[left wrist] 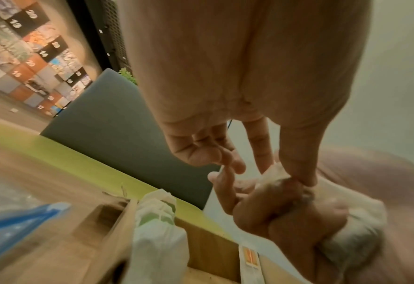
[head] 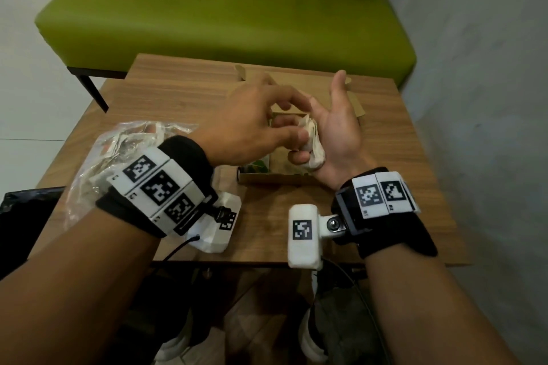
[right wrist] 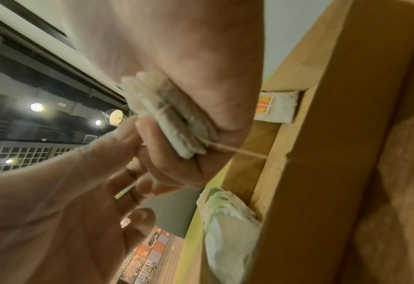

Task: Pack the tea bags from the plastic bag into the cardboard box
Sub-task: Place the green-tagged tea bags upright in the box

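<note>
two hands are in view, the left hand [head: 249,124] and the right hand [head: 335,133]. there is one cardboard box [head: 267,179], one plastic bag [head: 118,157], one wooden table [head: 178,98] and one green bench [head: 225,9]. the tea bags [right wrist: 174,117] gripped in the right hand form one bundle of about four, and how many lie in the box or the bag cannot be counted.

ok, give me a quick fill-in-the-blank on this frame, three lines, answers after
The stack of tea bags is held in the ____ hand.
The cardboard box sits on a ____ table.
The plastic bag lies on the box's ____ side.
Answers: right; wooden; left
</note>
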`<action>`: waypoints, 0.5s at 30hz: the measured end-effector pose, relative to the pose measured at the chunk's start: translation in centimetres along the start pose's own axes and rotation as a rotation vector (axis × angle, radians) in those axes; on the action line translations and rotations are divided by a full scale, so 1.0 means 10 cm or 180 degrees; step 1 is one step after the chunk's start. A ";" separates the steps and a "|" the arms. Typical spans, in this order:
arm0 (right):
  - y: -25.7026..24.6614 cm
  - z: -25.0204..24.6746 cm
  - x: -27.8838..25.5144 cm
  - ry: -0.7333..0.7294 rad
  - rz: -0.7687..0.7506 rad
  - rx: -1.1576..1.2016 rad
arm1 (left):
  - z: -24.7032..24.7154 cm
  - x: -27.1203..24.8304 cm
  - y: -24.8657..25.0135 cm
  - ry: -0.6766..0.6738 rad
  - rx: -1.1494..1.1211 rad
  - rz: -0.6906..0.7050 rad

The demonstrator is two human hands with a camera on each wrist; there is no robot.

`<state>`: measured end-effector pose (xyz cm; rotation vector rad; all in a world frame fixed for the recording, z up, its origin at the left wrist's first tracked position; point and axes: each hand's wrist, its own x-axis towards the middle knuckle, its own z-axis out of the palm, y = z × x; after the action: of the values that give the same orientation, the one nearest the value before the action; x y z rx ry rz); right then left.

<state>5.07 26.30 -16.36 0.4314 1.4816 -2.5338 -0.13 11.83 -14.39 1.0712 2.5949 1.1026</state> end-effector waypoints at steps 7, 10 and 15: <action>0.04 -0.02 0.01 -0.0197 0.0229 0.0029 | 0.05 0.01 0.00 -0.0063 -0.0131 0.0008; 0.03 0.02 -0.02 -0.0271 0.0346 0.0034 | 0.05 0.01 -0.02 0.0025 -0.0144 -0.0078; 0.06 0.05 -0.02 -0.0286 0.0206 -0.0180 | 0.11 0.02 -0.02 -0.0007 -0.0429 -0.0505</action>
<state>5.35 25.61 -16.53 0.3467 1.4781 -2.4219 -0.05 12.49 -15.28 0.8224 2.5113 1.2161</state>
